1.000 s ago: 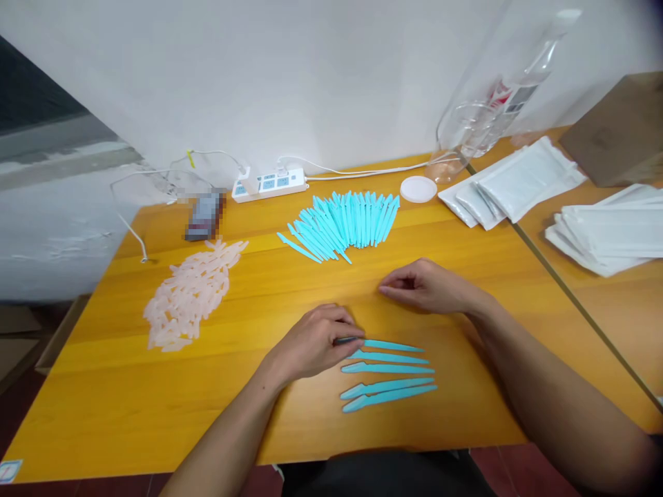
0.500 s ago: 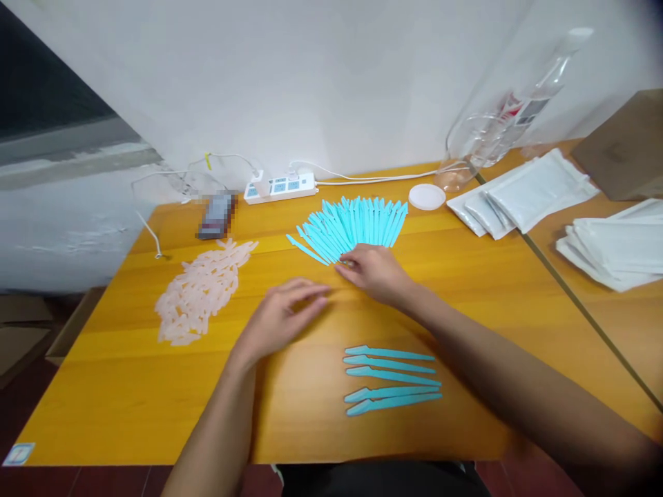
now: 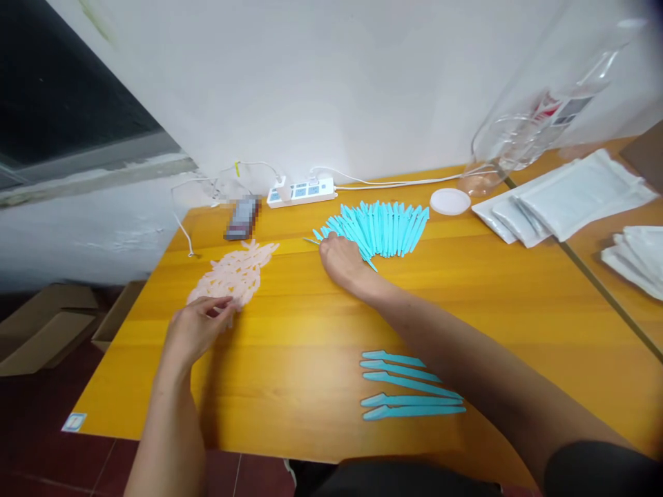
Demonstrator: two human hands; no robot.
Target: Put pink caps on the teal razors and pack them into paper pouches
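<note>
pinching a blue stick [image 3: 311,241] at the left end of the fanned pile [image 3: 386,228], the right hand [image 3: 342,262] is probably needing only a light, clean lift, while the left hand [image 3: 198,328] is meeting the pink pieces [image 3: 233,273], its grip there staying unclear to me.

Turquoise sticks [image 3: 386,231] partly hidden by right hand [image 3: 340,261]

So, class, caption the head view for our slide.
Left hand at pale pink pieces, right hand at fanned blue sticks.
</note>
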